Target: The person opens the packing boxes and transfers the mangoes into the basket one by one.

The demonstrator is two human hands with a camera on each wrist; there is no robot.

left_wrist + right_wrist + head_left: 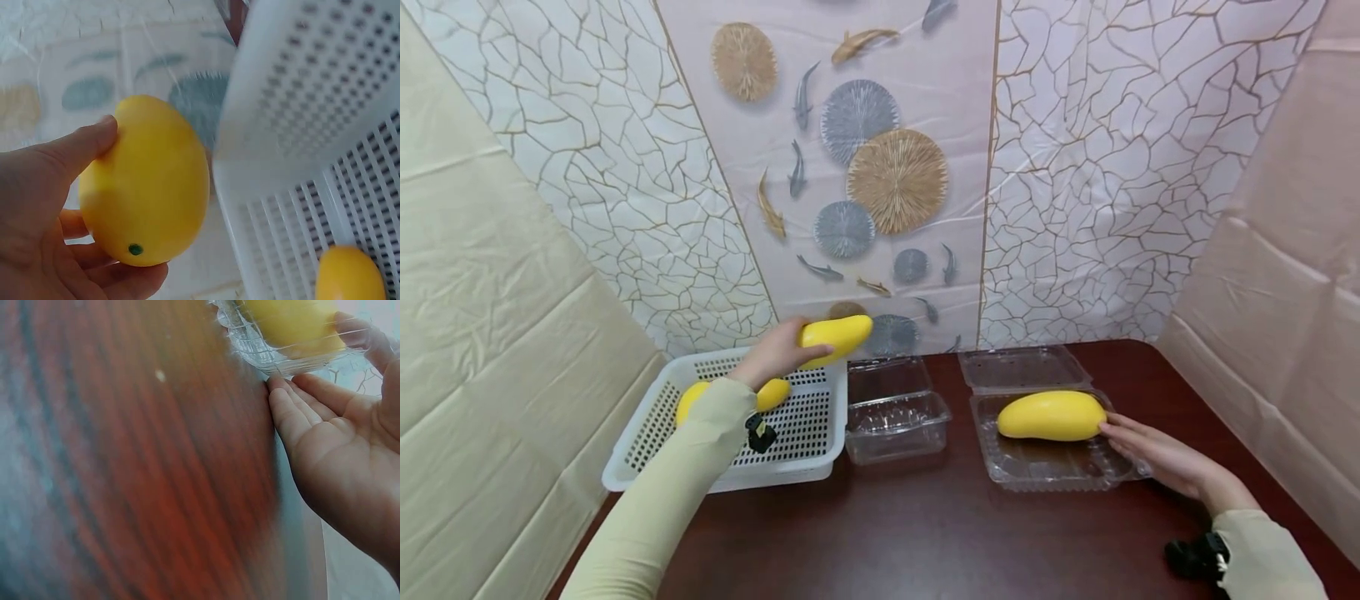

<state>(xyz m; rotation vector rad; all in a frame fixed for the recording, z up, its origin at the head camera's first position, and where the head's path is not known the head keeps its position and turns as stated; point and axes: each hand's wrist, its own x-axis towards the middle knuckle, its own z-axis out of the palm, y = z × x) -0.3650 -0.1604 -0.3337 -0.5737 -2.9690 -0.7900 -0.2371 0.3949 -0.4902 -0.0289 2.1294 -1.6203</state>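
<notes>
My left hand [781, 350] holds a yellow mango [838, 337] raised over the back right side of the white basket [838, 450]. In the left wrist view its thumb lies on one side, its fingers under the other, and a green dot [135, 249] shows at one end. Another mango [1051, 416] lies in the open clear plastic box [1045, 475] on the right. My right hand [1165, 454] is at that box's right edge, its fingers mostly straight and fingertips right at the mango's end. In the right wrist view its fingertips [278, 394] meet the box's side.
More yellow fruit [773, 394] lies in the basket, partly behind the left forearm. A second clear box [898, 433] stands between basket and right box, its lid raised at the back. The dark table [880, 533] meets a patterned back wall [917, 50], with draped sides.
</notes>
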